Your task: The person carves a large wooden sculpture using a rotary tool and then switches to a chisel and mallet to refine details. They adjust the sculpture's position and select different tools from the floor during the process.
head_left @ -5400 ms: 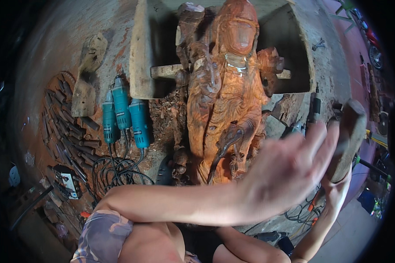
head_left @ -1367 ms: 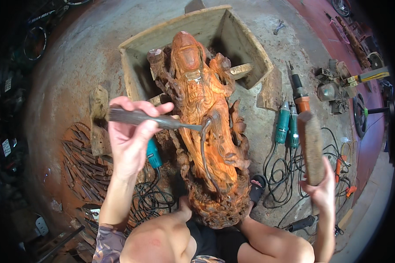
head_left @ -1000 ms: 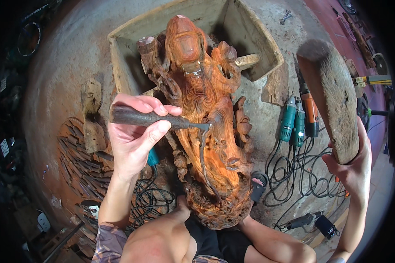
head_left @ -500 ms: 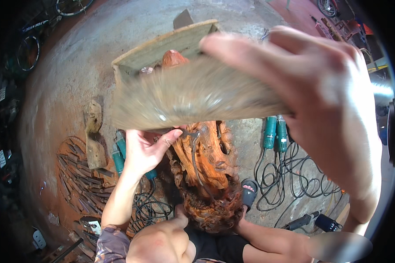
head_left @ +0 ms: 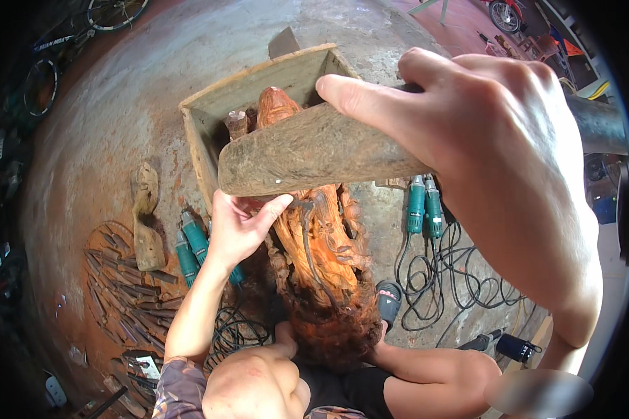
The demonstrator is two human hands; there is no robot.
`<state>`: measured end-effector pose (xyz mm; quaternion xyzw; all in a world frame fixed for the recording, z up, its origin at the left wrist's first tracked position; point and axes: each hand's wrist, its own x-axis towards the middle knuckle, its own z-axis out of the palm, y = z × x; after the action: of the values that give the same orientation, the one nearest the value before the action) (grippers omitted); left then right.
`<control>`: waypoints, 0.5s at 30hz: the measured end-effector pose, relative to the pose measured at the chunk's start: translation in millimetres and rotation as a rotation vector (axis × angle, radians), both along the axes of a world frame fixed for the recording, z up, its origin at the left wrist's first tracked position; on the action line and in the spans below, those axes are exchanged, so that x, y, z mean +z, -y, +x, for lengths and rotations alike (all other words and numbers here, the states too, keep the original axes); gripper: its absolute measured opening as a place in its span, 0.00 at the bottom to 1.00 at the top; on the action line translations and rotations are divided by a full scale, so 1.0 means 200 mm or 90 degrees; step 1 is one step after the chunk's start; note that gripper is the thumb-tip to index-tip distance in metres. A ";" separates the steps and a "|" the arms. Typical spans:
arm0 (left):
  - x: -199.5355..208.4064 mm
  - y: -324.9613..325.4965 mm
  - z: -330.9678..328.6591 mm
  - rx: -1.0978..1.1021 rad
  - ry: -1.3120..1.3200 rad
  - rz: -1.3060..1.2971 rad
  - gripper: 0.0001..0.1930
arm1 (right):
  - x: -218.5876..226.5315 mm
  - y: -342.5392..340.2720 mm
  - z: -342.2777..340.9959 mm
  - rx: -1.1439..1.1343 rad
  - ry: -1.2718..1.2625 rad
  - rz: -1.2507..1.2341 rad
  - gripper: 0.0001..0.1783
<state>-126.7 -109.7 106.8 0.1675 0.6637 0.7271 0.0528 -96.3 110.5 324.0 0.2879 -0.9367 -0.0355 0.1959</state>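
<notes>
My right hand (head_left: 482, 133) grips a thick, rough wooden club (head_left: 321, 153), raised across the middle of the view. Below the club's left end, my left hand (head_left: 241, 227) has its thumb and fingers closed at the carving; whatever they pinch is hidden by the club. A reddish-orange carved piece of wood (head_left: 325, 244) lies between my legs, its knobbly dark end nearest me. Its rounded far end (head_left: 276, 106) leans in an open wooden box (head_left: 199, 150). The club covers the carving's middle part.
Many carving chisels (head_left: 129, 286) lie fanned on the floor at left, near a curved wood block (head_left: 147, 223). Green power tools (head_left: 196, 237) lie left of the carving, and more green tools (head_left: 416, 206) at right with looped black cables (head_left: 426, 279). A dark cylindrical object (head_left: 516, 347) sits lower right.
The club, blurred before, now appears sharp, with its left end farther right and more of the box showing. My left hand stays closed at about the same spot on the carving.
</notes>
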 end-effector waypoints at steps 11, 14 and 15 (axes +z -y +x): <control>0.02 -0.04 0.06 0.036 -0.015 -0.056 0.10 | -0.01 0.00 0.08 -0.038 -0.030 0.009 0.37; 0.03 -0.04 0.06 0.052 -0.056 -0.103 0.12 | -0.02 0.00 0.10 -0.053 -0.034 0.015 0.37; 0.04 -0.05 0.07 0.056 -0.063 -0.113 0.12 | -0.02 -0.01 0.11 -0.059 -0.032 0.015 0.37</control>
<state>-112.6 -100.1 114.3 0.1688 0.7338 0.6580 0.0027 -75.1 112.7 320.5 0.2452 -0.9434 -0.0630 0.2140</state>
